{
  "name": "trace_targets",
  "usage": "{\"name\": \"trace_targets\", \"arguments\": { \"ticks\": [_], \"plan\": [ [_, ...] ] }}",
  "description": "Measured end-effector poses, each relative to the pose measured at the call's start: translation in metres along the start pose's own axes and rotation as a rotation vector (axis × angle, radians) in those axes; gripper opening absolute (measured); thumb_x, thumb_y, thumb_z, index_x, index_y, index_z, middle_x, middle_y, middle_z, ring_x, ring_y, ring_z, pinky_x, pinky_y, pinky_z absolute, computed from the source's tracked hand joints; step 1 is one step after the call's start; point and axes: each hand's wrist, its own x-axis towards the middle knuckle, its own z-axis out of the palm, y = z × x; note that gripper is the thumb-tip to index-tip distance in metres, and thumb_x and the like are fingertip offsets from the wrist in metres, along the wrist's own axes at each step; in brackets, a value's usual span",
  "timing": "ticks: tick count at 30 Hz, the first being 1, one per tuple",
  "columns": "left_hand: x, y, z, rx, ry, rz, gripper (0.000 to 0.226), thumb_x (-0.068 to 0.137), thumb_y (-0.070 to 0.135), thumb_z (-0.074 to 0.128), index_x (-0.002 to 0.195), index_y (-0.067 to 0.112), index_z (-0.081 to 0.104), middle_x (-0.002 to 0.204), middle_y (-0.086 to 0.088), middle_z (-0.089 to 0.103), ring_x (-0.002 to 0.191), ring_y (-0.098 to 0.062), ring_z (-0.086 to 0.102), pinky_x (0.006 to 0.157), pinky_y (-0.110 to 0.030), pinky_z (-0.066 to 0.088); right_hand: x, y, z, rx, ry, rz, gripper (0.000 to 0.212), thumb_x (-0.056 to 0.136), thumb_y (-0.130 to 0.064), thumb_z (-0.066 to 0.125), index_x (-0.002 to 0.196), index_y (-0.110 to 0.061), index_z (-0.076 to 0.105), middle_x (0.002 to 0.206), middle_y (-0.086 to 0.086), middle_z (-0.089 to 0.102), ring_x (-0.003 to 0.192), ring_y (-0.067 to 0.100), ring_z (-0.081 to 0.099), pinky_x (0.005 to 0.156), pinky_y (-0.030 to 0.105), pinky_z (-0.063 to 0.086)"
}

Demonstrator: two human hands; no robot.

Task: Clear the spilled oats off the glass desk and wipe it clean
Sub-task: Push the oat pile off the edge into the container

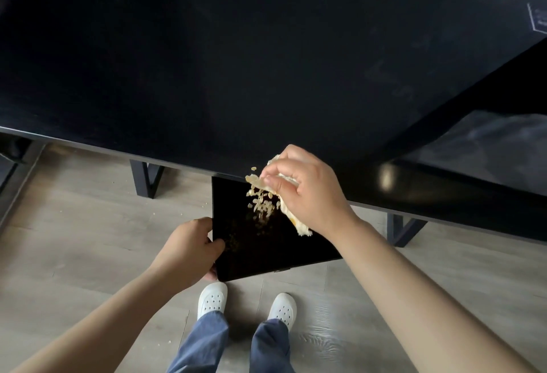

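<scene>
We see the right hand (305, 192) bunched around a pale yellow cloth (291, 218) at the near edge of the black glass desk (266, 62), fingers closed on it, the cloth's tail hanging below the edge. Oats (262, 204) are in mid-air just off the desk edge, right beside the cloth; a few sit at the edge itself. Below them the left hand (189, 251) grips the left side of a flat black tray (266, 254), thumb on top, fingers under, far edge tucked under the desk lip. Some oats already lie on the tray near the left thumb. Hands are apart, one on each item. Rest of the desk surface looks dark with faint smears toward the right. Scattered crumbs show on the wood floor (74, 224). White clogs (213, 298) and blue trousers below.
</scene>
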Motion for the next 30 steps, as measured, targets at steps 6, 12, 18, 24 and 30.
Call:
{"name": "trace_targets", "arguments": {
  "ticks": [6,12,18,24,30],
  "plan": [
    [-0.005,-0.004,0.0,-0.015,-0.002,-0.002,0.021,0.086,-0.001,0.044,0.096,0.01,0.059,0.058,-0.013,0.069,0.048,-0.023,0.068,0.063,-0.044,0.059,-0.046,-0.008,0.014,0.003,0.126,0.024,0.008,0.089,-0.014,0.064,0.086,-0.015,0.072,0.082,-0.01,0.052,0.072,0.005,0.051,0.061,0.02,0.042],
    [-0.006,-0.006,0.012,0.003,-0.023,-0.003,0.017,0.088,0.0,0.044,0.096,0.006,0.058,0.059,-0.013,0.069,0.049,-0.024,0.068,0.063,-0.044,0.059,-0.092,-0.014,0.013,0.122,0.579,0.258,0.009,0.088,-0.006,0.063,0.087,-0.01,0.071,0.089,-0.003,0.061,0.086,0.003,0.059,0.073,0.01,0.042],
    [-0.007,0.0,0.03,0.02,-0.069,0.001,0.018,0.089,-0.001,0.045,0.101,0.005,0.058,0.063,-0.016,0.07,0.051,-0.026,0.069,0.063,-0.045,0.059,-0.111,0.007,0.006,0.144,1.008,0.42,0.01,0.091,-0.005,0.06,0.094,-0.014,0.065,0.091,-0.012,0.055,0.082,-0.004,0.057,0.072,0.008,0.043],
    [-0.001,0.006,0.049,0.076,-0.071,0.02,0.015,0.088,0.002,0.05,0.099,0.0,0.059,0.067,-0.019,0.069,0.056,-0.03,0.069,0.062,-0.049,0.058,-0.1,0.029,-0.012,0.153,1.064,0.404,0.009,0.093,-0.009,0.058,0.096,-0.013,0.065,0.093,-0.013,0.053,0.083,-0.003,0.057,0.074,0.011,0.044],
    [0.003,0.007,0.057,0.097,-0.075,0.027,0.018,0.085,0.003,0.049,0.1,0.002,0.06,0.069,-0.017,0.07,0.058,-0.03,0.069,0.062,-0.05,0.057,-0.078,0.032,0.0,0.186,0.945,0.342,0.011,0.093,-0.005,0.057,0.091,-0.004,0.067,0.093,-0.009,0.052,0.087,0.002,0.057,0.075,0.016,0.045]
  ]
}}
